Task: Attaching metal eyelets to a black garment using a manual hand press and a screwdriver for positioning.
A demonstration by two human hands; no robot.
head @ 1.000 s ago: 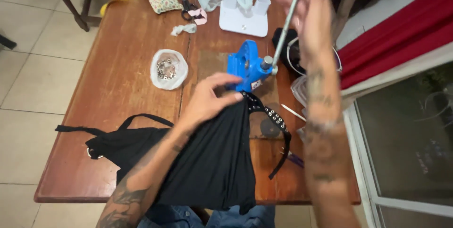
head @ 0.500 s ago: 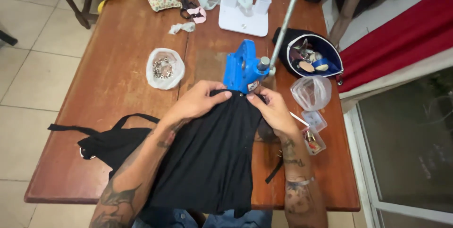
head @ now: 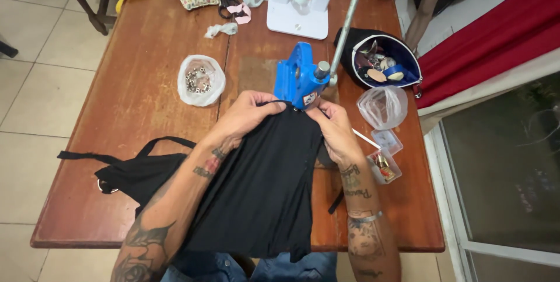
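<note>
both your left hand (head: pixel 248 115) and right hand (head: pixel 338 133) pinch the black garment (head: pixel 262 183) edge at the blue press (head: pixel 300 80) on the table (head: pixel 134 101); keep fabric taut, flat, fingertips away from the die.
</note>
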